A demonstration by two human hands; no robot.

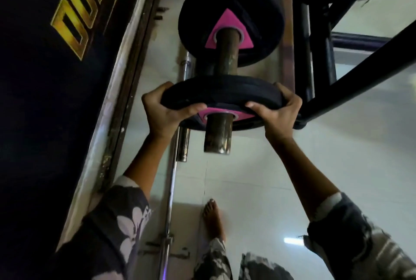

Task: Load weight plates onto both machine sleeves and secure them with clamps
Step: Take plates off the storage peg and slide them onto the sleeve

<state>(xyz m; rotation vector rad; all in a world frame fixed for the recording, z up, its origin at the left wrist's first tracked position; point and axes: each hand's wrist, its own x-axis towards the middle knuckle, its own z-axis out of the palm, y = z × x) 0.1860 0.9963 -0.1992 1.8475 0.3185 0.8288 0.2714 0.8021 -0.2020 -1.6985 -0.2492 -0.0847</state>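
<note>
A black weight plate (222, 94) with a pink triangular centre sits partway along the dark metal sleeve (218, 136), whose end sticks out toward me. My left hand (167, 111) grips the plate's left rim and my right hand (275, 111) grips its right rim. Farther up the same sleeve, another black plate (254, 9) with a pink triangle (227, 25) rests against the machine. No clamp is visible.
The black machine frame (351, 72) runs diagonally at the right. A dark banner with gold letters (45, 77) stands at the left. Chrome bars (171, 201) lie along the wall base on the white tiled floor. My bare foot (213, 219) is below.
</note>
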